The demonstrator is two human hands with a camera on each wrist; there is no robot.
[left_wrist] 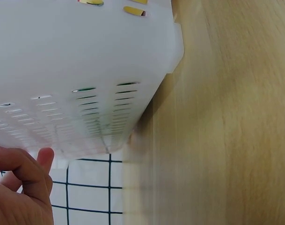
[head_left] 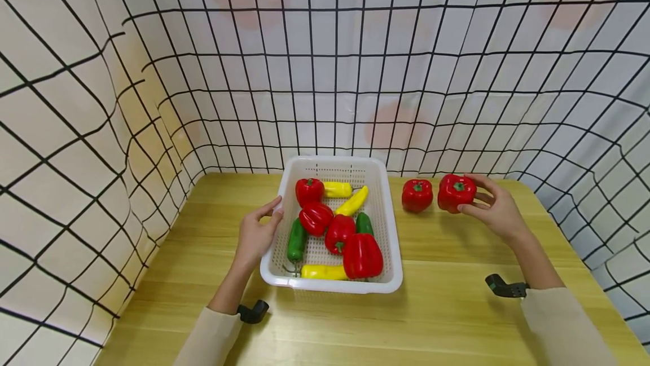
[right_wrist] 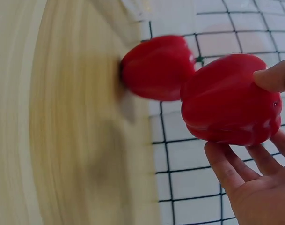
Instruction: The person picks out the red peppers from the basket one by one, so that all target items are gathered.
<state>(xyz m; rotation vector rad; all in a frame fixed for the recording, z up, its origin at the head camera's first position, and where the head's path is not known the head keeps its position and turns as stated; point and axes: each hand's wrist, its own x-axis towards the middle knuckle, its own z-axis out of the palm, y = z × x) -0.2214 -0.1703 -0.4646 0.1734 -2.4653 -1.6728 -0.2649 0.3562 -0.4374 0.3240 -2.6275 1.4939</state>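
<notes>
My right hand (head_left: 495,208) grips a red bell pepper (head_left: 456,193) between thumb and fingers, its green stem facing up. In the right wrist view this pepper (right_wrist: 231,101) is lifted off the table, with the thumb on one side and fingers on the other. A second red bell pepper (head_left: 417,195) stands on the table just left of it. My left hand (head_left: 257,233) holds the left rim of a white plastic basket (head_left: 393,242); the left wrist view shows curled fingers (left_wrist: 32,176) by its slotted wall. Inside lie several red bell peppers (head_left: 363,256).
Also in the basket are yellow peppers (head_left: 325,272) and green peppers (head_left: 297,240). The wooden table (head_left: 447,309) meets a white, black-gridded cloth wall (head_left: 325,73) at the back, with more of it on both sides.
</notes>
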